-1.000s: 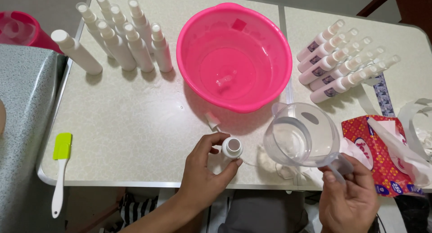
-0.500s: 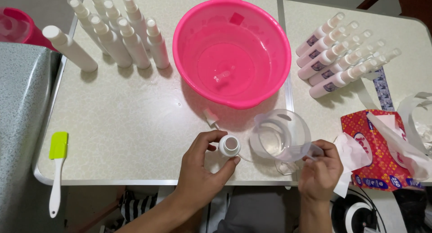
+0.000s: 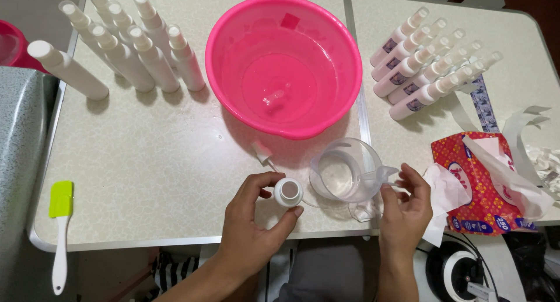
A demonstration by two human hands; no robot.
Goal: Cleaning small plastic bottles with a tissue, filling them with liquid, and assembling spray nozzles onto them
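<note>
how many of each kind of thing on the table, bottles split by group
upright white bottles, back left: 7
labelled bottles lying down, back right: 6
open bottle in the left hand: 1
pink basin: 1
clear jug: 1
loose bottle cap: 1
green spatula: 1
red tissue pack: 1
Total: 19

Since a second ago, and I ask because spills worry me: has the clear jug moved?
Yes. The clear jug, gripped by the right hand, has come down from a raised tilt, and now sits on the table just below the pink basin.
</note>
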